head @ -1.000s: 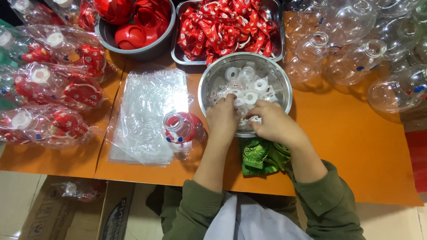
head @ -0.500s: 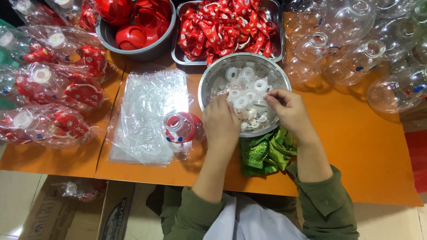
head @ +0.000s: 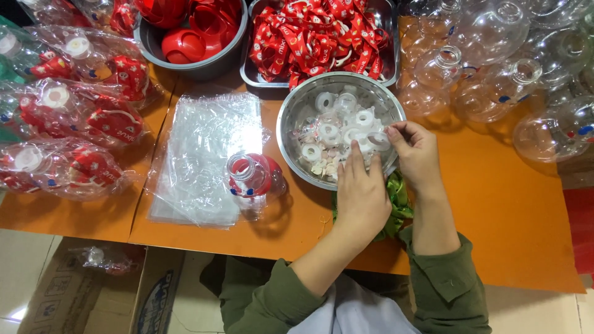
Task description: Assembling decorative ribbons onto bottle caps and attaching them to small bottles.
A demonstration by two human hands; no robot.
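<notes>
A steel bowl full of white ring-shaped caps stands at the middle of the orange table. My left hand lies flat over the bowl's near rim, fingers stretched in among the caps, holding nothing. My right hand is at the bowl's right rim, its fingertips pinched on a white cap. A crumpled green piece lies under both hands. Left of the bowl, a clear bottle with a red insert lies on its side.
A stack of clear plastic bags lies left of the bottle. Bagged bottles fill the left edge and empty clear bottles the right. Behind are a bowl of red parts and a tray of red ribbons. A cardboard box sits below.
Both hands have shifted right along the bowl. The right hand rose to the right rim and closed on a cap, while the left hand now covers more of the green piece.
</notes>
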